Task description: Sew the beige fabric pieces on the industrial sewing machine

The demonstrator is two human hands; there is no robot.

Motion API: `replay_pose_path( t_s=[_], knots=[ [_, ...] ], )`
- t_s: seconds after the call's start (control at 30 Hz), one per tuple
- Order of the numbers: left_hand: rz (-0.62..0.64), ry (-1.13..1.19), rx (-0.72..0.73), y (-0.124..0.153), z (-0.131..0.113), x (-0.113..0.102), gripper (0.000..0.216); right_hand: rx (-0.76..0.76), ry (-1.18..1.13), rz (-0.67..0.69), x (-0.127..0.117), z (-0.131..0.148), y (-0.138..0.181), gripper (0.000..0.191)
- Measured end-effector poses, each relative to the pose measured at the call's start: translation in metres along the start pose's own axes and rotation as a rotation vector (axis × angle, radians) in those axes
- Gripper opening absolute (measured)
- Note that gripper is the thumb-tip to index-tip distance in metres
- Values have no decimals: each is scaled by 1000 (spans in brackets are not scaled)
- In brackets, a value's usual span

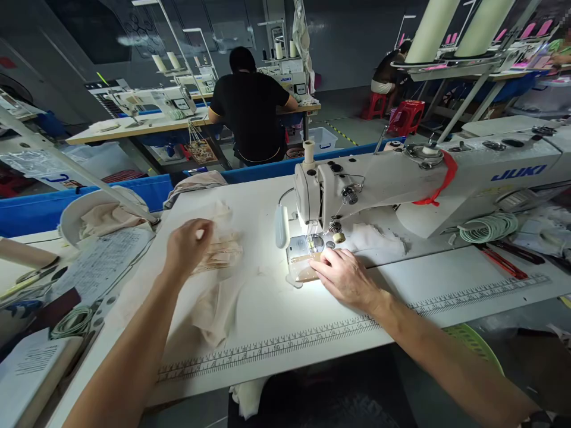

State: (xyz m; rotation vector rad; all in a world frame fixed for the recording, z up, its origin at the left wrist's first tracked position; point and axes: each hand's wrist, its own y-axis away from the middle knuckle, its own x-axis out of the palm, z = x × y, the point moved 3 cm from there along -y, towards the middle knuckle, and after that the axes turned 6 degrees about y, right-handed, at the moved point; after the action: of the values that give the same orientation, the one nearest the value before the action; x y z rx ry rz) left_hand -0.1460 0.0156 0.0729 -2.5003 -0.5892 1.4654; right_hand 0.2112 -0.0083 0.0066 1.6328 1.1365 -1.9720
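Note:
My left hand (190, 244) is raised over the left of the sewing table, fingers curled into a pinch. A pale, thin fabric piece (222, 211) shows at its fingertips, slightly blurred. Below lie a small stack of beige fabric pieces (223, 252) and a loose, crumpled beige fabric piece (216, 312). My right hand (345, 276) lies by the needle plate of the sewing machine (357, 187), its fingers together and pressing on a small beige fabric piece (307, 264). Light from the machine falls on the presser foot (312, 241); my fingers cover part of that piece.
A ruler strip (276, 349) runs along the table's front edge. White fabric (372, 238) lies behind my right hand. Red-handled snips (504, 261) and coiled pale cord (488, 227) sit at right. A bowl with fabric (104, 217) stands left. Ahead, a person (250, 113) sits at another machine.

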Motion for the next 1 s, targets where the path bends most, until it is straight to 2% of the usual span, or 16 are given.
replay_pose_path(
  t_s=[0.07,0.1,0.13,0.2,0.27,0.3,0.33,0.4,0.5,0.63,0.77,0.87,1.0],
  knots=[
    [-55,167,-55,11,-2,-17,22,-4,17,-1,-1,1,0,33],
    [-23,212,-72,19,-6,-21,24,-9,25,-5,-2,2,-1,31],
    [49,237,-77,27,-12,-23,27,-11,31,-12,-3,3,-1,30],
    [299,258,-49,47,-32,-13,33,-11,38,-21,-4,4,-1,27],
    [574,299,18,66,-56,9,38,-6,43,-19,-6,5,-1,26],
    [670,315,51,73,-66,21,39,-4,47,-13,-6,6,-1,27],
    [712,324,76,76,-74,33,40,-3,52,-4,-7,6,-1,28],
    [687,316,90,73,-81,51,40,-6,65,15,-7,5,-2,28],
    [588,290,55,57,-80,62,39,0,91,41,-6,4,-6,31],
    [637,372,42,51,-93,72,40,7,136,70,-5,2,-12,35],
    [680,477,-8,55,-114,102,27,11,166,111,-5,3,-14,35],
    [662,439,-32,54,-115,122,22,22,149,116,-6,4,-13,34],
    [641,379,17,52,-110,130,19,45,102,92,-5,0,-10,31]
  ],
)
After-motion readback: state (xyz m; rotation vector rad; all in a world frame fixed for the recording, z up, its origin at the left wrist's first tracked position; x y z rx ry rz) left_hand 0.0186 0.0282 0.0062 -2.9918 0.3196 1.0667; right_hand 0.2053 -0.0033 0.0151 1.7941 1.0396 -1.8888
